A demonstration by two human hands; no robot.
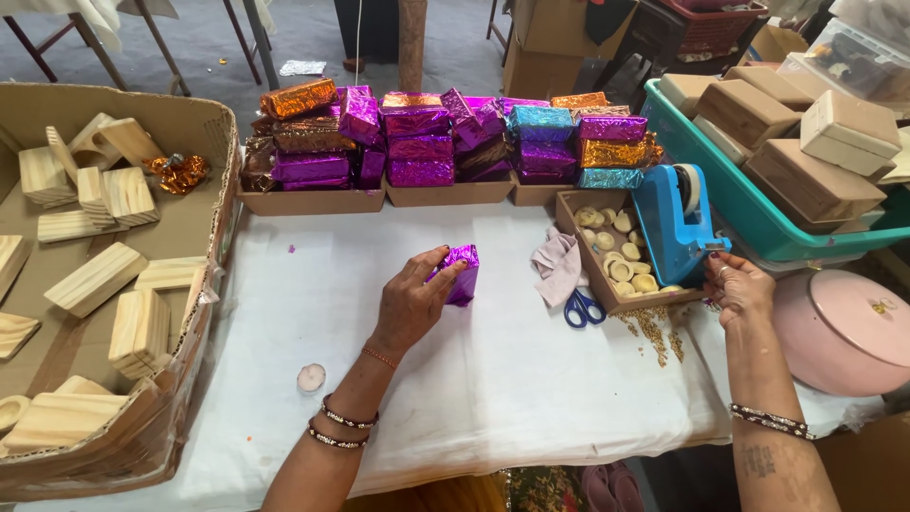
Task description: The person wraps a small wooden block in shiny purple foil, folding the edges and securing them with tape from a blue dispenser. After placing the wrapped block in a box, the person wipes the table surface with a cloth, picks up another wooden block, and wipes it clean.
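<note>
My left hand (413,299) grips a block wrapped in shiny purple foil (462,271), holding it upright on the white table cover (493,370). My right hand (737,289) rests at the base of the blue tape dispenser (679,224), fingers bent close to its cutting edge; whether it pinches tape is unclear. Behind, shallow cardboard trays hold stacked foil-wrapped blocks (427,142) in purple, orange, blue and gold.
A big cardboard box (213,142) at left holds several bare wooden blocks. Blue-handled scissors (583,308) and a cloth lie beside a tray of small round discs (616,256). A teal crate (758,223) of boxes and a pink round lid (839,327) stand right.
</note>
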